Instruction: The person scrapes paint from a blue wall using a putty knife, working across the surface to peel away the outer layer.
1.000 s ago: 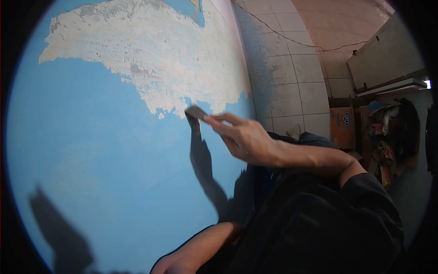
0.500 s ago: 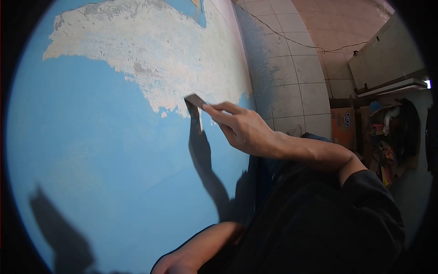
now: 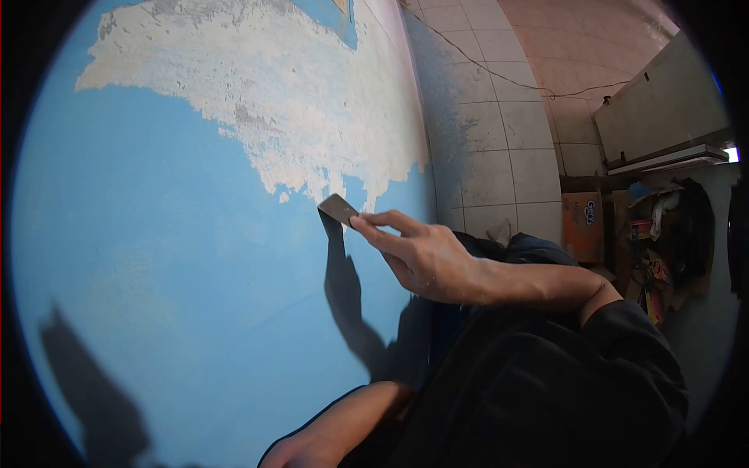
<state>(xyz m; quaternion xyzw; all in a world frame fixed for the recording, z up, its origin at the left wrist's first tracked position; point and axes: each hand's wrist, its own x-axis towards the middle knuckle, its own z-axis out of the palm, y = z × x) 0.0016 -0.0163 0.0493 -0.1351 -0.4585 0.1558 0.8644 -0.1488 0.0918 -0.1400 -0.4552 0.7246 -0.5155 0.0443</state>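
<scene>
A flat grey scraper blade [image 3: 339,209] is pinched between the thumb and fingers of my right hand [image 3: 425,253]. Its far edge meets the blue wall [image 3: 195,257] just below the ragged border of a bare, whitish patch [image 3: 312,109]. Narrow strips of blue paint remain around the blade. At the bottom edge, part of my left arm [image 3: 351,425] shows, but my left hand is out of the frame.
Beyond the wall lies a tiled floor [image 3: 484,125] with a thin cable [image 3: 507,76] across it. At the right are an orange carton [image 3: 583,226], a pale panel [image 3: 663,109] and piled clutter [image 3: 659,249]. Arm shadows fall on the wall.
My right hand and the scraper have moved down across the blue paint. More whitish surface shows above the blade, with blue bits left between.
</scene>
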